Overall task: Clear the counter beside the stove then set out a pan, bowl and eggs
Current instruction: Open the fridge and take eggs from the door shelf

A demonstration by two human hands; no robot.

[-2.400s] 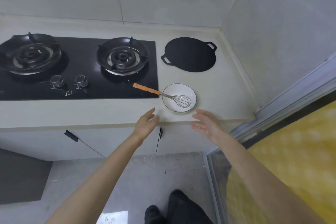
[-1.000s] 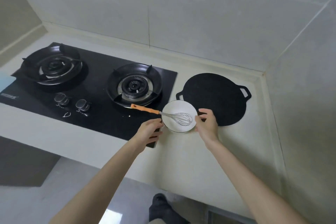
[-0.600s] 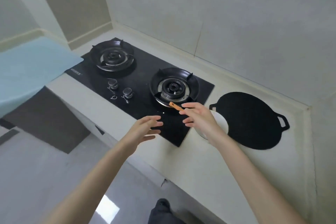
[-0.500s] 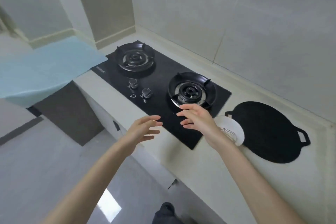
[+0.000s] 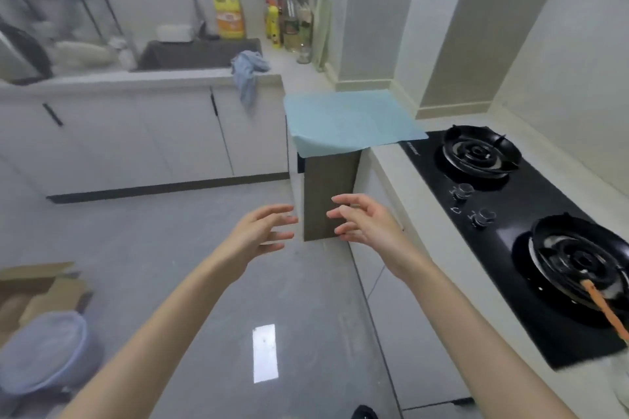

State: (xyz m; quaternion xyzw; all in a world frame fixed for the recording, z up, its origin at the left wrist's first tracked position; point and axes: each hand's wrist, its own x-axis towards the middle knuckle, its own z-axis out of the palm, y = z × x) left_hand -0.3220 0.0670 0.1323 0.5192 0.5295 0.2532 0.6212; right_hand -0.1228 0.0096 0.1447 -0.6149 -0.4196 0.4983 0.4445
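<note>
Head view: left hand (image 5: 262, 231) and right hand (image 5: 364, 221) mid-frame above the floor (image 5: 153, 265), fingers loosely spread, empty. At right, stove (image 5: 510, 214); orange whisk handle (image 5: 609, 313) at lower-right edge. Pan, bowl, eggs out of view. Judgement: eggs likely still unfetched.

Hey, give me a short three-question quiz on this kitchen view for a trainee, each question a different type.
1. True or false: the right hand grips the orange whisk handle.
2. What lies on the low surface beyond the stove? A) a light blue mat B) a frying pan C) a carton of eggs
3. Fill in: the stove shows ___ burners.
Key: 1 false, it holds nothing; 2 A; 3 two.
</note>
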